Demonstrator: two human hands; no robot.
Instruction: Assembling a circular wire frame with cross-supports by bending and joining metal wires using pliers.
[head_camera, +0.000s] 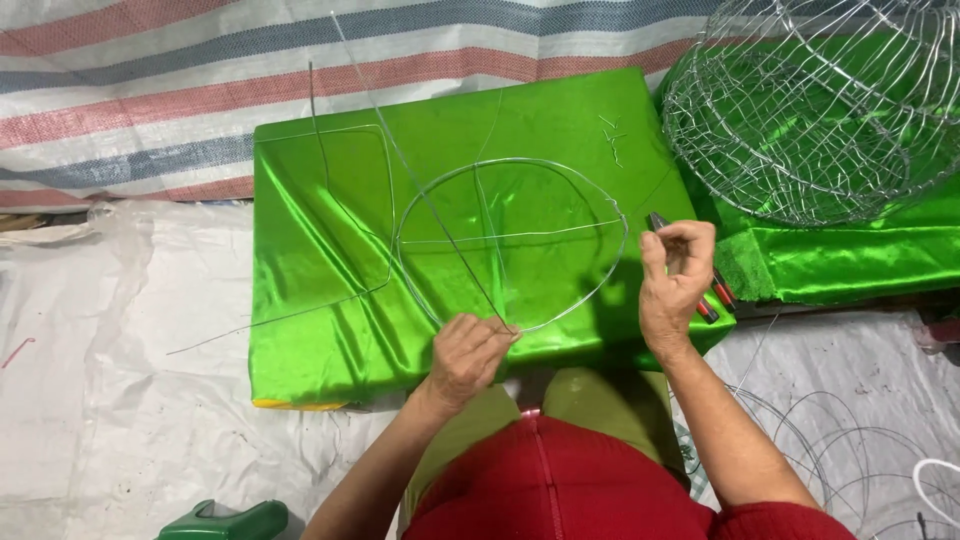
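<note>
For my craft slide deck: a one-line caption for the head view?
Left hand and right hand pinch a wire hoop over a green-covered block.

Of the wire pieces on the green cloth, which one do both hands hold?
The round silver wire hoop. The left hand pinches its near edge and the right hand its right side; the bent loose wire at left lies untouched.
</note>
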